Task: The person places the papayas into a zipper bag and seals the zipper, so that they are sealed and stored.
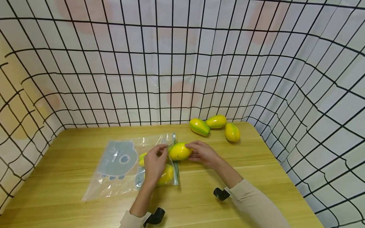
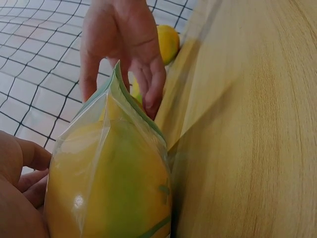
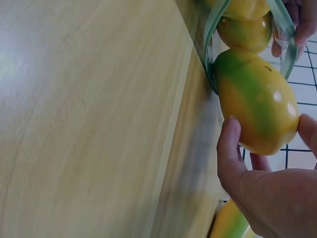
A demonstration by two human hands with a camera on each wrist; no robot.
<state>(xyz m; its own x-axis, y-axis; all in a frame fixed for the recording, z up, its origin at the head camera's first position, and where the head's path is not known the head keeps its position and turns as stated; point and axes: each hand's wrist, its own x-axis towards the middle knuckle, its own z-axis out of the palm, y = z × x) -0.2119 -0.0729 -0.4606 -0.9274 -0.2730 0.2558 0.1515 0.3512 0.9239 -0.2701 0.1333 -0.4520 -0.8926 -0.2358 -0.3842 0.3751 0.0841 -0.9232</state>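
Note:
My right hand [image 1: 203, 153] holds a yellow-green mango [image 1: 180, 151], fingers and thumb on its rounded end. The mango's other end is at the mouth of a clear zip bag [image 1: 125, 190], between the bag's green edges [image 3: 213, 44] in the right wrist view. My left hand [image 1: 155, 164] pinches the bag's upper edge near the mouth. Inside the bag lie other mangoes, one [image 1: 166, 175] close to the opening and one [image 1: 141, 159] partly hidden behind the left hand. The left wrist view shows a bagged mango [image 2: 119, 178] filling the plastic beside the left fingers.
Three more mangoes rest at the back right of the wooden table [image 1: 214, 202]: one [image 1: 199, 126], one [image 1: 216, 121] and one [image 1: 232, 132]. A white cloth wall with a black grid [image 1: 159, 63] surrounds the back and sides. The bag bears a blue cartoon print [image 1: 119, 158].

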